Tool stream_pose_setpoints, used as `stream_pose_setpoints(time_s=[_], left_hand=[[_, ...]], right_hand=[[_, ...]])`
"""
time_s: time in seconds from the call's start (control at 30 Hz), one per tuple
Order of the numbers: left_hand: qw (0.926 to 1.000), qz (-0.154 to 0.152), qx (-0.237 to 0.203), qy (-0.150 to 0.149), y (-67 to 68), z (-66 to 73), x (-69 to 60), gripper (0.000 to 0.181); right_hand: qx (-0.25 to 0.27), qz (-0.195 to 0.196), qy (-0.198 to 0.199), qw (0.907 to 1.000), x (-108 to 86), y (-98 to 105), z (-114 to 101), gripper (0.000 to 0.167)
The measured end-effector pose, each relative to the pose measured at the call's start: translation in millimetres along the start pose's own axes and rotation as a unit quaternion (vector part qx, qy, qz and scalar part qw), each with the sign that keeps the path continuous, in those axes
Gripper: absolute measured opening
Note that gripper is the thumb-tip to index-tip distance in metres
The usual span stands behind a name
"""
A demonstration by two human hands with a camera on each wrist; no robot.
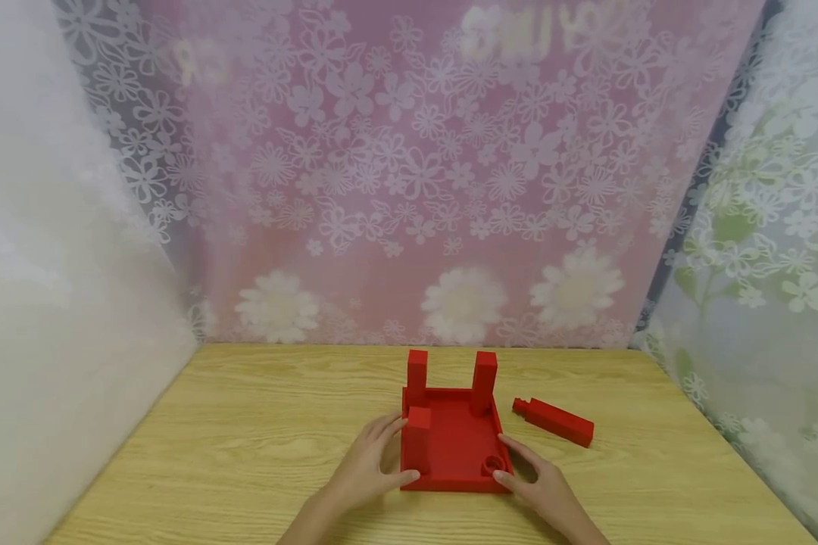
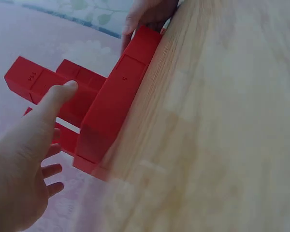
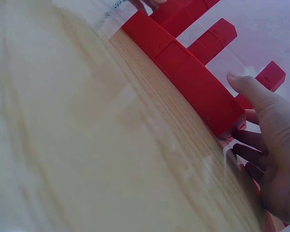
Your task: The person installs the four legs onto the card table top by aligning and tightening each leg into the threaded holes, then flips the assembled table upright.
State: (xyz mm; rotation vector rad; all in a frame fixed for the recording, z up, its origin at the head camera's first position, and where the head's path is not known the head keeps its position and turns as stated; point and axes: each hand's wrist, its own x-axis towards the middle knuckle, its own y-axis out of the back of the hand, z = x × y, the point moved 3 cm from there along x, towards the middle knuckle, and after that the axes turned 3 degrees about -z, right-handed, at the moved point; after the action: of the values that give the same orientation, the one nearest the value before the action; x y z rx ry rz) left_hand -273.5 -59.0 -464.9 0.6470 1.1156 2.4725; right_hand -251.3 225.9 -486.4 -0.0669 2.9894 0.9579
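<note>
Red square tray [image 1: 453, 435], one, shallow and low-walled, lying flat at the near middle of the surface [image 1: 259, 424], its open side up. Red square posts, three, standing upright in the tray: far-left post [image 1: 417, 376], far-right post [image 1: 485, 380] and near-left post [image 1: 419, 440], one per corner. Red round socket [image 1: 493, 465], one, in the near-right corner, no post in it. Loose red post [image 1: 560, 423], one, lying on its side to the right of the tray and apart from it; narrower notched end toward the far left, plain square end toward the near right. Left hand [image 1: 363, 468], beside the tray's left wall, thumb and fingers spread apart, thumb tip at the near-left corner; not closed. Right hand [image 1: 544, 484], at the near-right corner, thumb by the socket and fingers extended along the outside of the right wall; likewise not closed. Firmness of either contact: cannot be told. Surface: pale, wood-grained. Backdrop [image 1: 409, 151]: pink, behind the far edge, with white flower patterns and large pale daisies low down. Left panel [image 1: 61, 265]: whitish. Right panel [image 1: 777, 250]: pale, with white flower outlines and green leaves.
</note>
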Motion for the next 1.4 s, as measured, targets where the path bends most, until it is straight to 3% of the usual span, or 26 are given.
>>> stream_pose_setpoints(time_s=[0.2, 0.37, 0.5, 0.67, 0.83, 0.93, 1.03, 1.17, 1.4], left_hand=[[1.0000, 0.004, 0.007, -0.002, -10.9, -16.5, -0.4, 0.083], [0.9999, 0.002, 0.007, 0.008, -13.3, -23.3, -2.0, 0.081], [0.9999, -0.004, 0.000, 0.016, -13.8, -24.6, -3.6, 0.081], [0.9998, -0.007, -0.004, 0.020, -14.4, -26.3, -5.6, 0.080], [0.9998, -0.009, -0.005, 0.018, -15.0, -28.2, -6.5, 0.079], [0.9999, -0.007, -0.005, 0.013, -14.9, -28.6, -6.1, 0.079], [1.0000, -0.004, -0.003, 0.007, -14.5, -29.1, -5.9, 0.078], [1.0000, -0.002, -0.001, 0.004, -14.1, -30.2, -5.7, 0.077], [0.9999, -0.006, -0.014, 0.004, -14.0, -30.7, -6.6, 0.076]], right_hand=[[-0.003, 0.008, 0.011, 0.9999, -0.5, 2.7, -2.0, 0.062], [0.047, 0.017, 0.023, 0.9984, -0.6, 6.1, -5.6, 0.059], [0.057, 0.024, 0.036, 0.9974, -1.1, 17.8, -8.0, 0.056], [0.007, 0.070, 0.099, 0.9926, 3.1, 44.4, -8.2, 0.052], [-0.086, 0.125, 0.158, 0.9757, 12.3, 72.6, -2.9, 0.050], [-0.144, 0.130, 0.153, 0.9691, 19.4, 85.0, 4.0, 0.051], [-0.174, 0.110, 0.128, 0.9701, 25.6, 92.7, 12.0, 0.055], [-0.172, 0.092, 0.113, 0.9743, 32.0, 97.0, 23.0, 0.057], [-0.135, 0.101, 0.115, 0.9789, 38.6, 94.2, 41.9, 0.055]])
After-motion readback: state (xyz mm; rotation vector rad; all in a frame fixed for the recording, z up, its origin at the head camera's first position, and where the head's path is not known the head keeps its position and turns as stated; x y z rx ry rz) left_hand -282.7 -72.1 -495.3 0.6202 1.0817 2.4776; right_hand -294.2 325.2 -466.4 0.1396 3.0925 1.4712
